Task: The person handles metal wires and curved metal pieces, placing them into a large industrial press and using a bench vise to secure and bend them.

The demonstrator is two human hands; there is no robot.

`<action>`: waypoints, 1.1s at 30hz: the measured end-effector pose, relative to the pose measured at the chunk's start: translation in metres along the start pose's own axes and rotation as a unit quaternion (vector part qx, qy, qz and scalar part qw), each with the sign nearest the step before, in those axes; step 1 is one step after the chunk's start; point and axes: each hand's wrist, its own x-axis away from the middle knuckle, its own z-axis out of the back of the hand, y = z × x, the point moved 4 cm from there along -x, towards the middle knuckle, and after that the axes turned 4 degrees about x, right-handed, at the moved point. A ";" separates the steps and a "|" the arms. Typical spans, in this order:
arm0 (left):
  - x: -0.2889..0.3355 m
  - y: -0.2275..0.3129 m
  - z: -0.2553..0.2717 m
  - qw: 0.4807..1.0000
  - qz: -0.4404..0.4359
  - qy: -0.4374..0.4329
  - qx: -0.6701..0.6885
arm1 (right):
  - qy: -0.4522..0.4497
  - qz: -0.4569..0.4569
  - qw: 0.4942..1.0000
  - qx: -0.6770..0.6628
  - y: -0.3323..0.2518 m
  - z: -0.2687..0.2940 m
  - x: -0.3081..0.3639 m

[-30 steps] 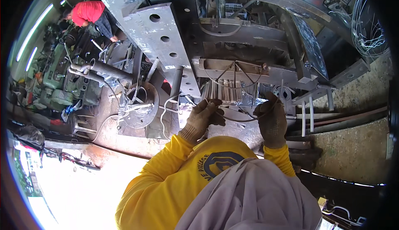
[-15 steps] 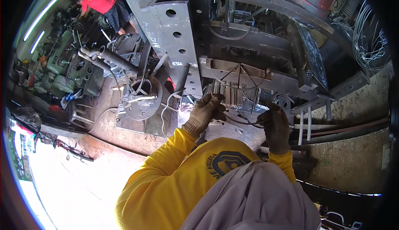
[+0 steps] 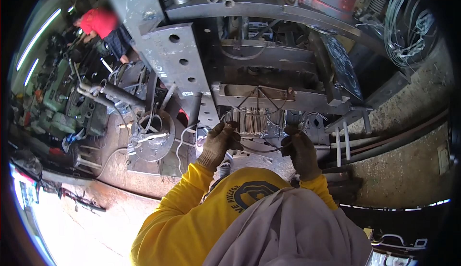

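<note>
A thin, dark, curved metal rod [image 3: 261, 150] is stretched between my two gloved hands, bowing slightly downward in the middle. My left hand [image 3: 216, 146] is closed around its left end. At the other end, the fingers of my right hand [image 3: 302, 155] grip it. Both gloves are knitted and soiled. Just beyond the hands, a bundle of thin metal rods [image 3: 252, 122] stands below a steel beam [image 3: 302, 100]. A half-round piece with spokes [image 3: 258, 98] is against that beam.
A tall steel post with holes [image 3: 182, 61] rises ahead. To the left are a round metal plate [image 3: 161, 146] and a cable [image 3: 180, 146]. Two pale bars [image 3: 342, 143] jut out at right. Coiled wire [image 3: 408, 30] hangs far right. A person in red [image 3: 99, 23] bends over machinery.
The view has shifted, so the surroundings appear lower and farther left. Both hands keep hold of the rod, which now lies more level. A bright glare beside my left hand has faded.
</note>
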 end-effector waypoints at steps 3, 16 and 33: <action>-0.004 -0.007 0.004 1.000 0.010 0.016 0.004 | 0.003 -0.018 1.000 -0.019 0.009 0.002 -0.001; -0.007 -0.019 -0.005 0.997 0.044 0.016 -0.063 | 0.033 -0.067 0.997 -0.033 0.033 0.027 0.010; 0.043 -0.030 -0.003 0.838 -0.242 0.005 -0.489 | -0.195 -0.060 0.973 0.107 0.015 -0.062 -0.004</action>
